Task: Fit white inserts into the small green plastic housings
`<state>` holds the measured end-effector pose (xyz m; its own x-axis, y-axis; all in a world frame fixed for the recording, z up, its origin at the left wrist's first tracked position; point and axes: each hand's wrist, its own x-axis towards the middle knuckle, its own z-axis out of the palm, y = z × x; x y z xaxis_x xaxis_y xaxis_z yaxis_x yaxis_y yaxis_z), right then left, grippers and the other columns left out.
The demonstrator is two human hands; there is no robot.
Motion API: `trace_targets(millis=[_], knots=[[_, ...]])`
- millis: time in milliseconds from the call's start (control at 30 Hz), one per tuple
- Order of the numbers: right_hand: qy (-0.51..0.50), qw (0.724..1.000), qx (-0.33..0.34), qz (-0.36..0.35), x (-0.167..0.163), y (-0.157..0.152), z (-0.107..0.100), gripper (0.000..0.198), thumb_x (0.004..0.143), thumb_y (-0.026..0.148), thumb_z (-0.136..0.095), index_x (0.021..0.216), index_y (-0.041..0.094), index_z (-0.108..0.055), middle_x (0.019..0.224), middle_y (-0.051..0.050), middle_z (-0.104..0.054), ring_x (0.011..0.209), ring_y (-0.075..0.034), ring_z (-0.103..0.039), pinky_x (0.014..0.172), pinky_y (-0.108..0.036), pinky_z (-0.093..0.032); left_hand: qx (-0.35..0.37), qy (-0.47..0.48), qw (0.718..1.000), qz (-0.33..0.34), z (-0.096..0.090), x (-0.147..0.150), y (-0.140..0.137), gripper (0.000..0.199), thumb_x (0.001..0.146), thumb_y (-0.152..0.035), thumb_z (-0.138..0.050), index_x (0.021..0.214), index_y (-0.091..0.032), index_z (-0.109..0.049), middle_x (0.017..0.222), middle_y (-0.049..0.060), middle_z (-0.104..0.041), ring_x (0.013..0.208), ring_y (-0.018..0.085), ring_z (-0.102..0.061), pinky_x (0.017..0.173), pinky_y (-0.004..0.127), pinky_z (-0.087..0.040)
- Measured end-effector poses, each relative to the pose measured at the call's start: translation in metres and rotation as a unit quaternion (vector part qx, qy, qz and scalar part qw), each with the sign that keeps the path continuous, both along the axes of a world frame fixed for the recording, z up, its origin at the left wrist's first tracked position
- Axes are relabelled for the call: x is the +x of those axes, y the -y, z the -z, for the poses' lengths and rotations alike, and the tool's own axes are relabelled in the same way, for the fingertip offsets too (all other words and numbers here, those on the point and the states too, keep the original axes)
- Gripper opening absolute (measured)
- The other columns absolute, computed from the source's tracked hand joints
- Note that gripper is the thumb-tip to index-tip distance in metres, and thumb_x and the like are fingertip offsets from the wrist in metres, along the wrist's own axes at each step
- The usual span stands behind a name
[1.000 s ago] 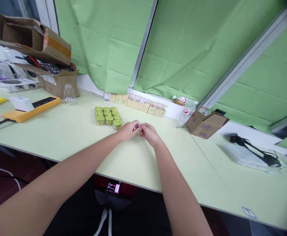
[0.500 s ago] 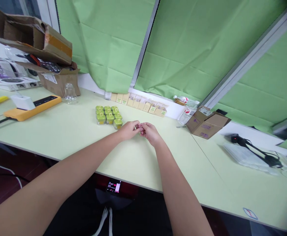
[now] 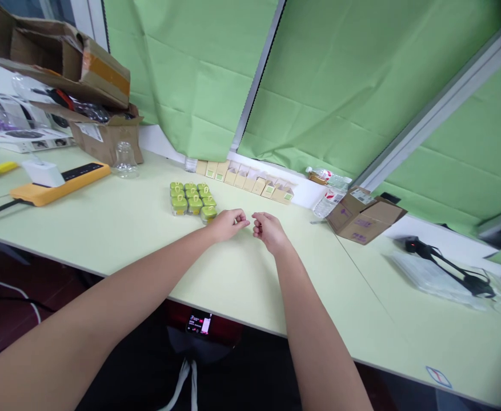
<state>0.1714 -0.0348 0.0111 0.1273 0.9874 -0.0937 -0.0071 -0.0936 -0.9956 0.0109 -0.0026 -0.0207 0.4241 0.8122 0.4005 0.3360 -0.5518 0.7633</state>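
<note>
Over the middle of the table [image 3: 233, 279], my left hand [image 3: 229, 224] is closed with thumb and forefinger together. Whatever it may hold is too small to make out. A short gap to the right, my right hand [image 3: 269, 229] has its fingers curled in a pinch, its contents hidden too. Just left of my left hand stands a cluster of small clear containers with green lids [image 3: 194, 202], set in close rows. The nearest container [image 3: 208, 214] sits right by my left wrist.
Small tan cartons [image 3: 244, 177] line the wall behind. Plastic bottles [image 3: 328, 201] and a cardboard box [image 3: 364, 217] stand to the right. On the left lie an orange power strip [image 3: 68, 181], a clear plastic cup [image 3: 125, 161] and stacked cardboard boxes [image 3: 104, 140]. A phone [image 3: 199, 323] glows below the table edge.
My hands were touching at the fingertips and have drawn slightly apart, leaving a gap between them. The view has shifted a little; the green-lidded containers stay in place.
</note>
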Motion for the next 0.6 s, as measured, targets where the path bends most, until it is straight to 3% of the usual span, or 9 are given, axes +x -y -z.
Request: trace_targets(millis=[133,600], knots=[[0.008,1.0,-0.008,-0.001,-0.001,-0.001,0.002,0.016,0.07,0.028,-0.068,0.077,0.019,-0.058,0.067,0.001,-0.054,0.055,-0.01,-0.049,0.049,-0.024,-0.043,-0.003,0.013,1.0,0.024,-0.001,0.0,0.002,0.025,0.086,-0.043,-0.056,0.08,-0.019,-0.058,0.07,-0.002,-0.057,0.059,0.011,-0.046,0.057,0.025,-0.035],[0.032,0.999,-0.009,-0.019,-0.001,-0.007,0.01,0.018,0.071,0.031,-0.071,0.073,0.017,-0.06,0.063,0.001,-0.057,0.053,-0.009,-0.05,0.05,-0.023,-0.043,-0.005,0.028,0.999,0.044,0.002,0.003,0.0,0.026,0.086,-0.043,-0.058,0.078,-0.018,-0.06,0.069,-0.004,-0.057,0.058,0.009,-0.044,0.058,0.023,-0.035]])
